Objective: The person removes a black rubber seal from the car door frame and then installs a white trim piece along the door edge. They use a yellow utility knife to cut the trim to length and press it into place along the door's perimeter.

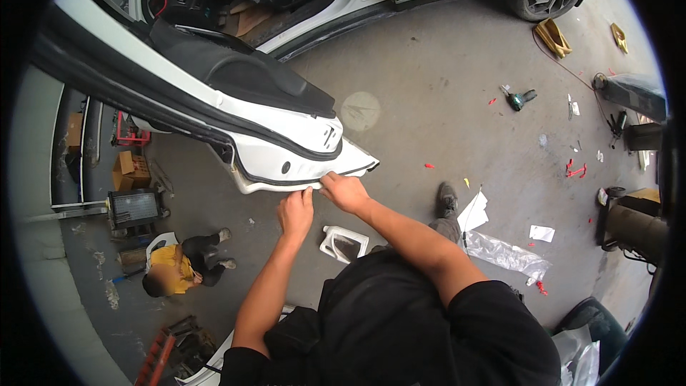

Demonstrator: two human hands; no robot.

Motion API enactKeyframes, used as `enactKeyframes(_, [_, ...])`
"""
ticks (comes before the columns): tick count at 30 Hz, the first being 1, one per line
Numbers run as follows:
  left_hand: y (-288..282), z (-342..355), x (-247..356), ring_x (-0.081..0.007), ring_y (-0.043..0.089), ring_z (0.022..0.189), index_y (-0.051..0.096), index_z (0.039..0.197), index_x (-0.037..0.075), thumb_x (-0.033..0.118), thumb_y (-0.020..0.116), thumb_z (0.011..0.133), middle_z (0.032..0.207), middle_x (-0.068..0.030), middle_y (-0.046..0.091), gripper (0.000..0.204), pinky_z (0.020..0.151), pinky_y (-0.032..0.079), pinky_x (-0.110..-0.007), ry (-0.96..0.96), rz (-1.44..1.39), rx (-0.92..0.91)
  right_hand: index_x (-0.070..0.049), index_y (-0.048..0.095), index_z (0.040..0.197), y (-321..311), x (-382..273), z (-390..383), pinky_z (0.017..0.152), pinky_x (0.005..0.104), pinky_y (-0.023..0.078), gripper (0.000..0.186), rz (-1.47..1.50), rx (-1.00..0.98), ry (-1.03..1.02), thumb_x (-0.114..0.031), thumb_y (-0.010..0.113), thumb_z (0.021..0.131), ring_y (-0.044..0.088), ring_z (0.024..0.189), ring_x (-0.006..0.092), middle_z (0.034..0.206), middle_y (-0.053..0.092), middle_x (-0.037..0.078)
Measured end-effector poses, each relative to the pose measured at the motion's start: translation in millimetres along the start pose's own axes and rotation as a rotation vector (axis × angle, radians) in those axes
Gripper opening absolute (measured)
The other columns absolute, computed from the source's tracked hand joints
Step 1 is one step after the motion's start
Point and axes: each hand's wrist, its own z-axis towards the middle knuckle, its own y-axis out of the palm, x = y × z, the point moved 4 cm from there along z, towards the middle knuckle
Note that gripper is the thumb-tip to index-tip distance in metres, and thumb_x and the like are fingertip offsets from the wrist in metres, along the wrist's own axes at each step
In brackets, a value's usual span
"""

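Observation:
A white car door stands swung open from the white car, its inner side and black trim panel showing. At the door's near edge my left hand is closed, its fingertips pinched against the rim from below. Just to its right my right hand grips the same edge, thumb and fingers bent over it. Black rubber seal runs along the edge close to both hands. Whether a thin strip is between my fingers is too small to tell.
A cut white jug with dark contents stands on the floor below my hands. At left a person in yellow sits low near a cardboard box. A green power tool, plastic sheeting and red scraps lie at right.

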Motion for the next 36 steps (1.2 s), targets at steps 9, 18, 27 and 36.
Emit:
enactKeyframes(9, [25, -3, -8, -0.0376, 0.066, 0.076, 0.071, 0.085, 0.003, 0.028, 0.050, 0.095, 0.081, -0.0166, 0.069, 0.034, 0.071, 0.049, -0.047, -0.065, -0.029, -0.078, -0.008, 0.053, 0.088, 3, -1, 2, 0.053, 0.0400, 0.051, 0.020, -0.110, -0.033, -0.054, -0.025, 0.063, 0.084, 0.064, 0.067, 0.0302, 0.084, 0.059, 0.009])
enactKeyframes(18, [37, -1, -13, -0.0395, 0.064, 0.070, 0.069, 0.082, 0.004, 0.033, 0.050, 0.095, 0.073, -0.0181, 0.067, 0.037, 0.064, 0.048, -0.050, -0.003, -0.008, -0.067, -0.008, 0.053, 0.091, -2, -7, 6, 0.053, 0.0413, 0.051, 0.015, -0.094, -0.013, -0.085, -0.020, 0.058, 0.084, 0.064, 0.065, 0.0306, 0.083, 0.059, 0.011])
enactKeyframes(27, [51, -2, -62, -0.0348, 0.064, 0.076, 0.062, 0.098, 0.003, 0.024, 0.063, 0.087, 0.088, -0.0159, 0.067, 0.024, 0.070, 0.052, -0.041, 0.011, -0.544, -0.141, -0.009, 0.052, 0.085, 11, -21, 16, 0.051, 0.0402, 0.049, 0.014, -0.305, -0.069, -0.252, -0.018, 0.062, 0.082, 0.063, 0.063, 0.0282, 0.074, 0.055, 0.008])
enactKeyframes(36, [140, -15, -88, -0.0226, 0.064, 0.081, 0.059, 0.100, 0.004, 0.012, 0.066, 0.080, 0.092, -0.0080, 0.064, 0.022, 0.071, 0.052, -0.034, 0.142, -1.048, -0.019, -0.004, 0.060, 0.115, -8, -5, 17, 0.077, 0.0411, 0.051, 0.045, -0.401, -0.095, -0.417, -0.012, 0.074, 0.073, 0.063, 0.091, 0.0340, 0.102, 0.064, 0.014])
